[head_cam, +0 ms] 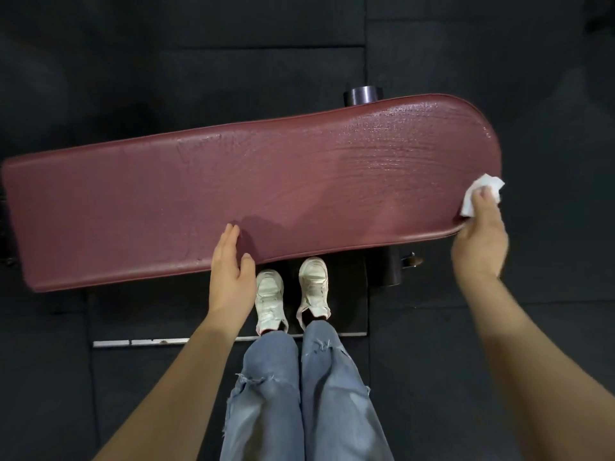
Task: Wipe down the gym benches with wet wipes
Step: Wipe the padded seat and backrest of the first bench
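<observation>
A long dark red padded gym bench (199, 194) lies across the view, its right part glistening with wet streaks. My right hand (479, 237) holds a crumpled white wet wipe (481, 188) against the rounded right end of the pad, at its near corner. My left hand (233, 271) rests flat with straight fingers on the pad's near edge, around the middle of the bench.
Black rubber floor tiles surround the bench. A dark cylindrical frame post (362, 94) shows behind the pad and another post (389, 264) with a knob below its right end. My white shoes (293, 291) and jeans stand on a dark base plate (349, 314) right under the near edge.
</observation>
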`<state>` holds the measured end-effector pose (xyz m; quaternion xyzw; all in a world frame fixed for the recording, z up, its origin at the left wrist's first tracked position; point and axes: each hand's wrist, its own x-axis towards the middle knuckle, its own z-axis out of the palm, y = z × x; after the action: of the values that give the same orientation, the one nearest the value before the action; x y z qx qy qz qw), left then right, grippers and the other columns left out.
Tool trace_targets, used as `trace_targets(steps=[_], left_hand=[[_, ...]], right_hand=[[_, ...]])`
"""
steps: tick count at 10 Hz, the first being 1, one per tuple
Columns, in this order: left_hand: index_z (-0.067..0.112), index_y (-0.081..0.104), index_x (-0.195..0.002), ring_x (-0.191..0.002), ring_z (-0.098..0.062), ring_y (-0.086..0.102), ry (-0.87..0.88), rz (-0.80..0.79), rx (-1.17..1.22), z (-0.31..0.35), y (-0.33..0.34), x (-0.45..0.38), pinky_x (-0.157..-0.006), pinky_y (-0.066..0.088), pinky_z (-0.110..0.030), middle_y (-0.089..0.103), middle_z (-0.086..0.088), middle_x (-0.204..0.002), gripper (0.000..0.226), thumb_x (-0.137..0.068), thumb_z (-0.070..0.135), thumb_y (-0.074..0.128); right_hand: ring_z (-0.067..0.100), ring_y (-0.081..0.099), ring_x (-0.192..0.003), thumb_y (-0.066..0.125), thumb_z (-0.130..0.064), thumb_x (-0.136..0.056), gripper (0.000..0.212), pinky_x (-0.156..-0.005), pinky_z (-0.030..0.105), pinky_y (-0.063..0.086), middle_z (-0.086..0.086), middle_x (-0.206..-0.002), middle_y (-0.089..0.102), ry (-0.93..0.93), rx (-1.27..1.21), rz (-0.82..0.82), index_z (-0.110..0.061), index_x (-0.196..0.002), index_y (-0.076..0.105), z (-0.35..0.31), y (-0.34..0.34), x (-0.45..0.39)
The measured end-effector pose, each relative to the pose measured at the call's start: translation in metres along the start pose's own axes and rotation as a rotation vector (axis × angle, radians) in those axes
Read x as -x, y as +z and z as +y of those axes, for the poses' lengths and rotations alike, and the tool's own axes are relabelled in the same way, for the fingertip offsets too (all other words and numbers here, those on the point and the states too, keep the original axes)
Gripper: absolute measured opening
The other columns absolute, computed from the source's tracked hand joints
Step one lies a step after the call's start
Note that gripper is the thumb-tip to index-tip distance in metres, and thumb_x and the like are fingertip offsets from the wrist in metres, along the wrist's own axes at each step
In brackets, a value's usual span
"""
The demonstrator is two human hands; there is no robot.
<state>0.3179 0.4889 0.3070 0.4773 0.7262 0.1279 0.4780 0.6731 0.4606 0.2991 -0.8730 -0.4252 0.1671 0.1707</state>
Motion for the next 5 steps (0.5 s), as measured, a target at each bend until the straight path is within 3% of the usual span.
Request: trace_targets(steps=[1,2,3,4,5], left_hand=[[0.027,0.031,-0.153,-0.145,-0.001,0.024,-0.060,0.000,0.047,0.003,-0.003,0.005,-0.121,0.017,-0.028,0.027,0.014,-0.159,0.053,-0.103,0.012,0.039],[0.027,0.033,-0.153,-0.144,-0.002,0.027,-0.093,0.045,0.088,0.004,-0.007,0.008,-0.120,0.020,-0.027,0.031,0.014,-0.157,0.050,-0.104,0.016,0.038],[0.023,0.031,-0.153,-0.144,-0.006,0.029,-0.082,0.085,0.085,0.001,-0.014,0.004,-0.119,0.023,-0.028,0.033,0.009,-0.157,0.050,-0.104,0.016,0.038],[0.023,0.032,-0.153,-0.144,-0.004,0.028,-0.067,0.071,0.052,-0.007,-0.016,0.009,-0.119,0.019,-0.025,0.031,0.010,-0.157,0.050,-0.104,0.015,0.039],[0.025,0.031,-0.153,-0.145,-0.005,0.028,-0.063,0.023,0.041,-0.016,-0.018,0.023,-0.119,0.020,-0.025,0.031,0.011,-0.158,0.050,-0.104,0.016,0.039]], right_hand=[[0.000,0.041,-0.127,0.037,-0.023,-0.097,0.050,-0.102,-0.002,0.016,-0.008,-0.145,0.045,0.051,0.200,0.137,-0.034,-0.145,0.033,-0.043,0.056,0.023],[0.016,0.043,-0.132,0.032,-0.014,-0.104,0.045,-0.113,0.021,0.020,0.002,-0.144,0.048,-0.260,0.105,-0.225,-0.013,-0.149,0.032,-0.141,0.107,0.079],[0.025,0.049,-0.128,0.037,0.001,-0.098,0.038,-0.109,0.029,0.027,0.011,-0.136,0.057,-0.945,0.038,-0.650,0.000,-0.134,0.051,-0.182,0.130,0.107],[0.017,0.041,-0.135,0.036,-0.022,-0.101,0.043,-0.113,0.023,0.025,0.002,-0.146,0.047,-0.844,-0.086,-0.675,-0.017,-0.141,0.049,-0.134,0.109,0.071],[0.015,0.033,-0.141,0.027,-0.019,-0.099,0.049,-0.114,0.014,0.016,-0.002,-0.152,0.039,-0.394,0.069,-0.437,-0.021,-0.145,0.043,-0.042,0.053,0.033]])
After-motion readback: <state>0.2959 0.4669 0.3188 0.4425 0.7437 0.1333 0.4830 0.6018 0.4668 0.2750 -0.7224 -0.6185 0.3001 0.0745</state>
